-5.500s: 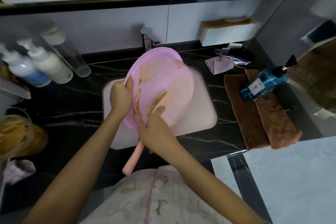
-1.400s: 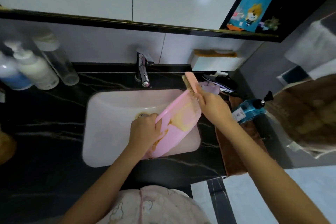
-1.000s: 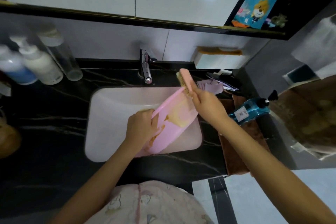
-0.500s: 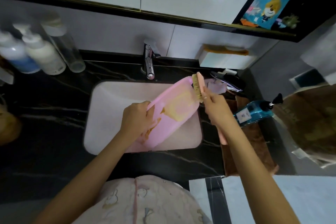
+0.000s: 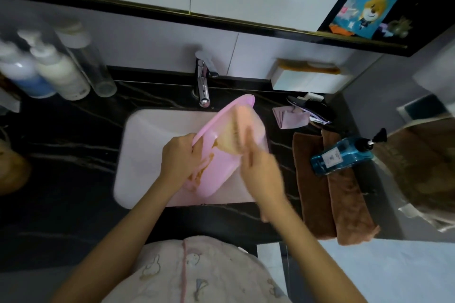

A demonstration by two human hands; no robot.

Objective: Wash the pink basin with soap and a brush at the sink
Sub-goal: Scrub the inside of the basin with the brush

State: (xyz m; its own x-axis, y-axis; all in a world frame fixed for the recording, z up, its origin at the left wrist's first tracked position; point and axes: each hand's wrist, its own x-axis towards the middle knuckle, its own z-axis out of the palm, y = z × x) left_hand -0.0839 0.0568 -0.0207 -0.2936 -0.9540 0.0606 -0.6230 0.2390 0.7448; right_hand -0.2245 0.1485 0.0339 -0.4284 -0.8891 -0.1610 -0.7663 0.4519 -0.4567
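Note:
The pink basin stands tilted on its edge inside the white sink, its hollow side facing right and smeared with brown grime. My left hand grips its near-left rim. My right hand holds the pink brush by its handle, and the bristle head lies against the basin's upper inner wall. The brush and right hand are blurred by motion. The chrome tap stands behind the sink, with no water visible.
A blue soap pump bottle lies on brown towels right of the sink. Pump bottles stand at the back left on the black counter. A white box and small items sit at the back right.
The basin was turned from facing me to standing on edge. In the last half second the brush moved from the basin's top right rim down into its hollow side.

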